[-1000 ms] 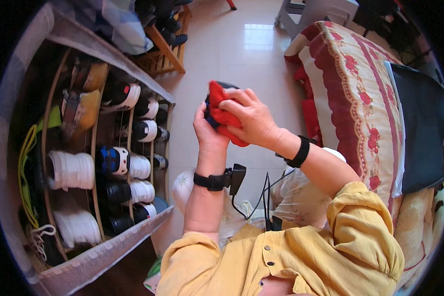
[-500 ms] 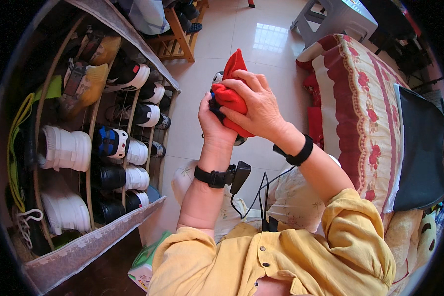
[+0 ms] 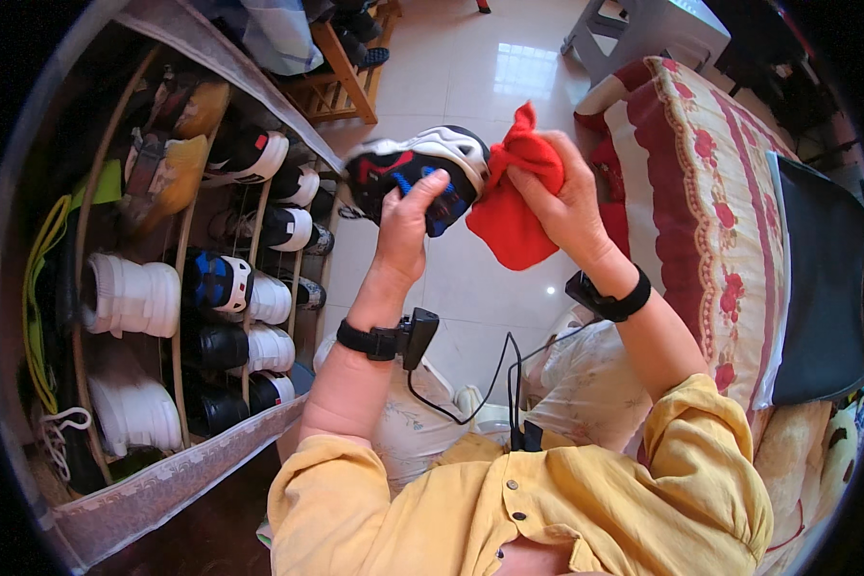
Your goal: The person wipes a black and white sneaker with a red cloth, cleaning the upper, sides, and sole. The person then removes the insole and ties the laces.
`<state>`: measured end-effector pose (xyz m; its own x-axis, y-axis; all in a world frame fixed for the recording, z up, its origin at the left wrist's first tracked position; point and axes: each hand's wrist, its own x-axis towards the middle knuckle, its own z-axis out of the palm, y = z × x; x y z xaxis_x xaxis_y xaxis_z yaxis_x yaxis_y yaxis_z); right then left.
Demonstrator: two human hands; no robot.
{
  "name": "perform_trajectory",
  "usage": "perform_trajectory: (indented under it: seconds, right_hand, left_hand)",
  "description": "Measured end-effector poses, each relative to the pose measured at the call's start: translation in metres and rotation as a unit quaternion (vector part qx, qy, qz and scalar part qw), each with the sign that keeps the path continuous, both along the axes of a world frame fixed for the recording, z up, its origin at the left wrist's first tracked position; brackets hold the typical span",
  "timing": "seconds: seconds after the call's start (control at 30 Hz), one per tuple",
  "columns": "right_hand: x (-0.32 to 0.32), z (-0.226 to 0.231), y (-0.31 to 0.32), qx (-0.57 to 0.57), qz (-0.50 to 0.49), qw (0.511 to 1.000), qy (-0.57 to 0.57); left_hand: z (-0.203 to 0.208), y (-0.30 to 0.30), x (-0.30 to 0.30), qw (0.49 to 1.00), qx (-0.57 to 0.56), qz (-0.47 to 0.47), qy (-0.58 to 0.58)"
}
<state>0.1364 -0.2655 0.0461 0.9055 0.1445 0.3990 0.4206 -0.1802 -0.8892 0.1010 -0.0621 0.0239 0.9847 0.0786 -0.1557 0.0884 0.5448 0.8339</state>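
Note:
A black and blue sneaker (image 3: 374, 178) with a white sole is gripped in my left hand (image 3: 405, 226), thumb over its upper and the other fingers hidden beneath. It lies sideways in the air, one end toward the left. My right hand (image 3: 571, 206) is closed on a red cloth (image 3: 514, 216), bunched under the thumb with a loose corner hanging down. The cloth is right beside the sneaker's right end; whether the two touch I cannot tell. Both hands are above the tiled floor.
On the left stands a shoe rack (image 3: 178, 288) with several shoes, among them a blue and black sneaker (image 3: 219, 278). A bed with a flowered cover (image 3: 682, 211) lies right, and a grey plastic stool (image 3: 658, 38) stands beyond it. Cables hang from my wrist straps.
The sneaker has turned sideways and moved left, showing its side and sole. My right hand has drawn the red cloth off to the right, and my hands are farther apart.

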Motion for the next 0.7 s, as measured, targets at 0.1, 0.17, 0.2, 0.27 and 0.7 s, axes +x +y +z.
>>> perform_trajectory:
  seconds: [0.1, 0.17, 0.2, 0.27, 0.7]
  right_hand:
    - [-0.01, 0.012, 0.001, -0.141, 0.066, 0.976, -0.15]
    - [-0.016, 0.013, 0.002, -0.231, 0.119, 0.95, -0.175]
    - [-0.016, 0.012, 0.002, -0.229, 0.107, 0.957, -0.139]
    - [-0.007, 0.008, -0.002, -0.24, 0.1, 0.963, -0.071]
    - [0.036, -0.005, 0.005, -0.165, 0.102, 0.978, 0.071]
  left_hand:
    - [0.0, 0.001, -0.002, 0.916, 0.375, -0.109, -0.095]
    - [-0.002, -0.001, -0.004, 0.852, 0.458, -0.1, -0.233]
    - [-0.004, -0.001, -0.004, 0.814, 0.496, -0.087, -0.288]
    - [-0.005, -0.002, -0.006, 0.792, 0.518, -0.111, -0.303]
    - [-0.014, -0.018, -0.011, 0.848, 0.412, -0.199, -0.266]
